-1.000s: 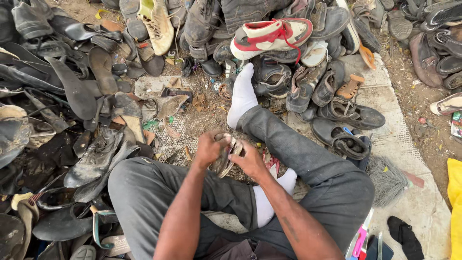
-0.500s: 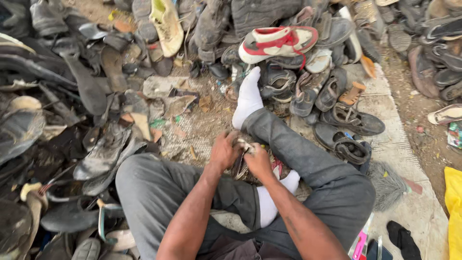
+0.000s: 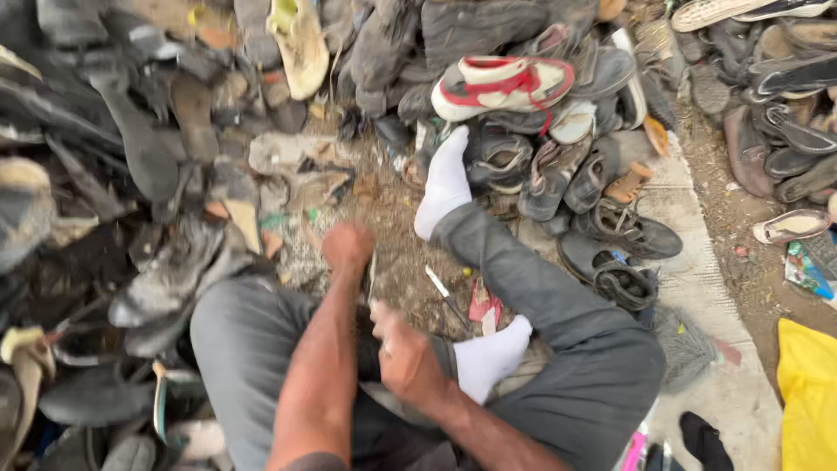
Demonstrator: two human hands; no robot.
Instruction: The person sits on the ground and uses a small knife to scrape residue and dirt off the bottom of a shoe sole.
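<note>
I sit on the ground in grey trousers (image 3: 558,305) and white socks (image 3: 445,183). My left hand (image 3: 347,247) is closed in a fist, stretched forward over the dirt. A thin pale strand (image 3: 372,277) runs from it back toward my right hand (image 3: 405,358). My right hand rests curled in my lap beside my other sock (image 3: 493,356), gripping a dark shoe piece that is mostly hidden beneath it. A thin tool with a light handle (image 3: 445,292) lies on the ground between my legs.
Piles of worn dark shoes and soles (image 3: 131,174) lie to the left and ahead. A red and white sneaker (image 3: 501,85) tops the far heap. Sandals (image 3: 623,253) sit on a pale mat (image 3: 715,288) at right, and a yellow cloth (image 3: 811,392) lies at the right edge.
My hands, together on the shoe piece before, have parted. The left hand moved forward and away, while the right drew back into my lap. The view tilted closer.
</note>
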